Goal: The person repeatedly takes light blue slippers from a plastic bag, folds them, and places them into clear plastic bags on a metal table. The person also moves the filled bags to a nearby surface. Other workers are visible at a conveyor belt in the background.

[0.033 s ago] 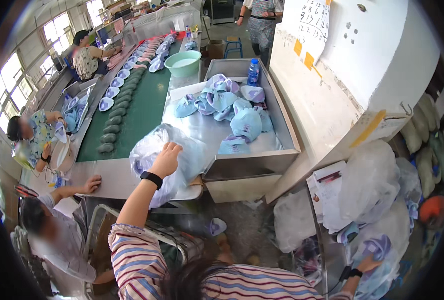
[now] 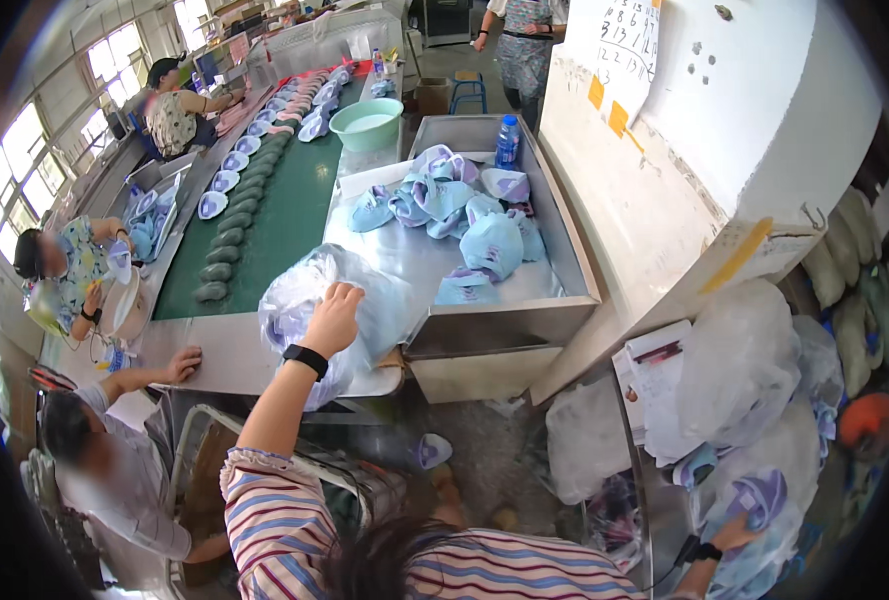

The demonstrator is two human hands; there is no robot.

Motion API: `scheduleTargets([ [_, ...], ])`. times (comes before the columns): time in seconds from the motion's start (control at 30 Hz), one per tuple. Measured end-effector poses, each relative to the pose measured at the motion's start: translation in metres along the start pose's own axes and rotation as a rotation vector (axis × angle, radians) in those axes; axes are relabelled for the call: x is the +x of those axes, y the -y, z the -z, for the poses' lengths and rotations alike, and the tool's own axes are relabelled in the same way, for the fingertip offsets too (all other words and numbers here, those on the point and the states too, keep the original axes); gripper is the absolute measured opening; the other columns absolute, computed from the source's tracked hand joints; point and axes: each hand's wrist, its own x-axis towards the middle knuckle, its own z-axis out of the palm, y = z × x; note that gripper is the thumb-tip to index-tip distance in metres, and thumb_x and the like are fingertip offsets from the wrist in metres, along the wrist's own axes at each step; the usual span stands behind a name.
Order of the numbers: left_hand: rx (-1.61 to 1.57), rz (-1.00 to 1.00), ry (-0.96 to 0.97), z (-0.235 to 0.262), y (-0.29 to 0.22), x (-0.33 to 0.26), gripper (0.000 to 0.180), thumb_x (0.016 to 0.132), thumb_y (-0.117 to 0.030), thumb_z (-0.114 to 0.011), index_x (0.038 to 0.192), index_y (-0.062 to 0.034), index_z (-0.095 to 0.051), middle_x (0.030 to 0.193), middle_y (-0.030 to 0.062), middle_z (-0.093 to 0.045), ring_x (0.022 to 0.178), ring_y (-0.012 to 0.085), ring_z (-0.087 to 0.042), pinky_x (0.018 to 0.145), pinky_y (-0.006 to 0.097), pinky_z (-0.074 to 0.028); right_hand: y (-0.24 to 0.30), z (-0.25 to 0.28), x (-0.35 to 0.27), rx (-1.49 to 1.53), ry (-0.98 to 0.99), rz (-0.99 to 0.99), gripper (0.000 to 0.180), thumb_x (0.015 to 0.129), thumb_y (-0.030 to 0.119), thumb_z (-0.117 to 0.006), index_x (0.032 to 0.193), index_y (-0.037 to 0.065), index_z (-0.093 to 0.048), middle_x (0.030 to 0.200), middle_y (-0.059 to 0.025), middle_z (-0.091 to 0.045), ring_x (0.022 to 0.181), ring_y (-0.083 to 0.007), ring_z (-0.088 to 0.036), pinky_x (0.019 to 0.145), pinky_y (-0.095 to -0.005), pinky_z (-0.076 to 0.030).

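My left hand is closed on the top of a clear plastic bag at the near end of the work table. Pale lavender pieces show through the bag. Low on the right, my right hand grips a lavender shoe upper above a large clear bag of light blue and lavender pieces. Beyond my left hand, a metal tray holds a loose heap of light blue and lavender shoe uppers.
A green conveyor carries rows of dark shoe lasts and lavender uppers. A green basin and a blue bottle stand near the tray. One co-worker sits close on my left. A white pillar rises at right.
My right hand and the lavender upper have shifted very slightly. The left hand keeps its grip on the plastic bag, whose lower end has drawn up a little.
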Motion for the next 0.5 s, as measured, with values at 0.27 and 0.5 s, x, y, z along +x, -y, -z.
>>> scheduleTargets([
  [0.27, -0.745, 0.092, -0.160, -0.134, -0.195, -0.091, 0.024, 0.068, 0.000, -0.057, 0.091, -0.0056, -0.058, 0.090, 0.0149, -0.059, 0.087, 0.0354, -0.057, 0.077, 0.043, -0.047, 0.158, 0.092, -0.108, 0.586, 1.213, 0.646, 0.074, 0.075, 0.028, -0.070, 0.134, -0.002, -0.037, 0.117, -0.0226, -0.055, 0.108, -0.0371, -0.055, 0.094, -0.0428, -0.042],
  [0.5, -0.302, 0.323, 1.219, -0.503, -0.219, -0.316, 0.036, 0.078, -0.019, -0.056, 0.110, -0.0035, -0.063, 0.109, 0.0165, -0.064, 0.102, 0.0331, -0.061, 0.082, 0.044, -0.051, 0.046, 0.021, -0.344, 0.012, 2.020, 0.383, 0.077, 0.066, 0.011, -0.063, 0.136, 0.001, -0.034, 0.113, -0.0247, -0.057, 0.105, -0.0362, -0.057, 0.090, -0.0403, -0.045],
])
